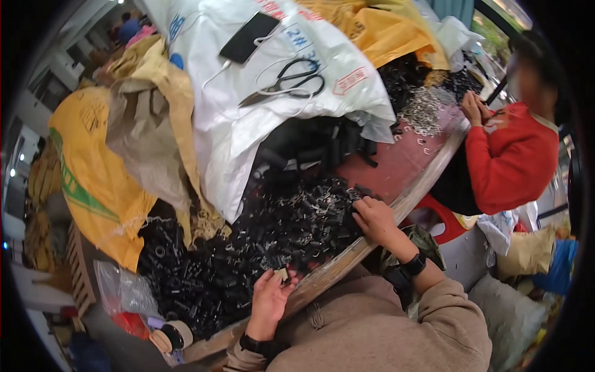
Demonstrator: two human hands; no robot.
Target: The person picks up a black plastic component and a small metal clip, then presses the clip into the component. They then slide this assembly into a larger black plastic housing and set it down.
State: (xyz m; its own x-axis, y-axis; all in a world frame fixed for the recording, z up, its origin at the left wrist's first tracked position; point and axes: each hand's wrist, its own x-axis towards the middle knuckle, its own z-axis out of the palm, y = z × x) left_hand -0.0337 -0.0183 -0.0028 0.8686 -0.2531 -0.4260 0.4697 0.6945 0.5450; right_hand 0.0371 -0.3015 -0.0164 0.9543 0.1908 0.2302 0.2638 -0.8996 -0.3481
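Left hand (269, 301): its grip is pinching a small tan piece (282, 274) between thumb and fingers, probably keeping it visible, above the near edge of the black pieces (242, 248).
Right hand (378, 220): is resting half-curled at their right end; I cannot tell whether its grip is holding anything.
Wooden rim (347, 255): is edging the tabletop (396, 167), seemingly preventing spills.
White sack (214, 130): is carrying scissors (273, 90) and phone (250, 38), likely for reach.
Counting: one tan piece, one scissors, one phone; black pieces are outnumbering any count.
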